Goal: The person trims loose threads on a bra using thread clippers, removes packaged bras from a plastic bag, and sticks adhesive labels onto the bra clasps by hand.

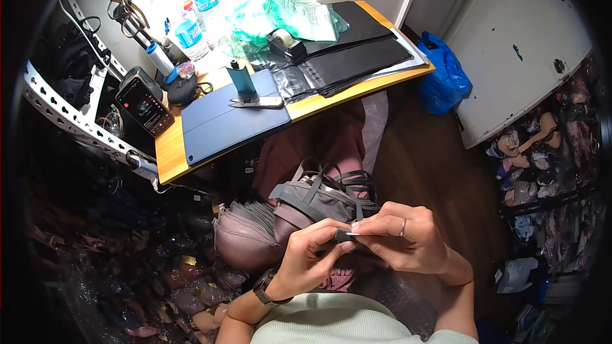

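Note:
A stack of nested padded bras, mauve with grey bands and straps, lies across the lap. Just above my lap, my left hand pinches the dark grey end of a bra band between thumb and fingers. My right hand, with a ring on one finger, is closed at the same spot, its fingertips meeting the band end. Something thin and white shows at those fingertips, too small to name. A grey strap runs down toward the right fingers. Part of the band is hidden behind both hands.
Ahead stands a wooden desk with a blue tablet case, scissors, a tape dispenser, black plastic bags, water bottles and a phone. Bagged garments line the right; a blue bag hangs beside the desk.

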`<state>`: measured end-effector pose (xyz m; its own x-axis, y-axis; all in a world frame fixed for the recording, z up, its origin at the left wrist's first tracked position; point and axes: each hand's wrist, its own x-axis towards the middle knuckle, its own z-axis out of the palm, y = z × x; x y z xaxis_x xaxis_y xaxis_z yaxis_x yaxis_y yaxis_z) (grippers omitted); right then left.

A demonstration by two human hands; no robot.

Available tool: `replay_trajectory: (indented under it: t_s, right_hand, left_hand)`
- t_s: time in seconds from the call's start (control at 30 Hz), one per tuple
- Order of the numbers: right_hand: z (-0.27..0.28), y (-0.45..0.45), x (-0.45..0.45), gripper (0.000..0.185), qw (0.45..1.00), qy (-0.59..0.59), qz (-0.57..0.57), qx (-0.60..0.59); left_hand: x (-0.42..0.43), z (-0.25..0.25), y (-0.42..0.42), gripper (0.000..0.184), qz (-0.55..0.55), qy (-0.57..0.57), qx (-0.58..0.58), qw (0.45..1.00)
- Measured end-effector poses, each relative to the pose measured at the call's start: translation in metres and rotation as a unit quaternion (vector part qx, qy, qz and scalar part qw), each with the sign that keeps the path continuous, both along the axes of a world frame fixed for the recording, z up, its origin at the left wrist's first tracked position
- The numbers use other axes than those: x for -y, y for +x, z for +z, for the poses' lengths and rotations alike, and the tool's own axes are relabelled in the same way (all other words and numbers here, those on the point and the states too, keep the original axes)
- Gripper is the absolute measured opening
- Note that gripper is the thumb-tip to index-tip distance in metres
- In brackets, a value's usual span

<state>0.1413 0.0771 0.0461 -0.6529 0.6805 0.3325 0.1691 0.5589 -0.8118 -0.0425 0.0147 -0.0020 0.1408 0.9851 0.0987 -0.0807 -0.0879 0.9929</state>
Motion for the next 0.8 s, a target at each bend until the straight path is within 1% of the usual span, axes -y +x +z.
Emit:
replay_trajectory:
  t_s: [0.1,0.23,0.3,0.47,0.67,0.73,0.77,0.8]
  right_hand:
    - [-0.001,0.003,0.001,0.023,1.000,-0.017,0.000,-0.007]
    - [-0.001,0.005,0.002,0.023,0.999,-0.044,0.001,-0.013]
    - [-0.002,0.006,0.002,0.023,0.999,-0.044,-0.002,-0.018]
    - [-0.003,0.007,0.002,0.023,0.999,-0.043,-0.003,-0.025]
    - [-0.003,0.012,0.000,0.020,0.997,-0.081,0.000,-0.001]
    - [-0.011,0.014,-0.001,0.016,0.978,-0.172,-0.070,-0.090]
    - [-0.016,0.015,-0.006,0.010,0.974,-0.163,-0.102,-0.118]
    - [-0.021,0.020,-0.014,0.009,0.977,-0.146,-0.129,-0.082]
  left_hand:
    - [0.001,0.003,-0.002,0.009,-0.016,-0.008,-0.015,1.000]
    - [0.001,0.002,-0.002,0.010,-0.018,-0.022,-0.006,1.000]
    - [0.001,0.001,-0.001,0.010,-0.009,-0.041,0.031,0.999]
    - [0.002,-0.002,0.001,0.011,-0.016,-0.054,0.052,0.997]
    - [0.003,-0.006,0.003,0.012,-0.025,-0.076,0.085,0.993]
    - [0.004,-0.006,0.004,0.012,-0.025,-0.085,0.096,0.991]
    - [0.004,-0.005,0.004,0.013,-0.026,-0.097,0.098,0.990]
    - [0.004,-0.004,0.004,0.013,-0.026,-0.108,0.100,0.989]
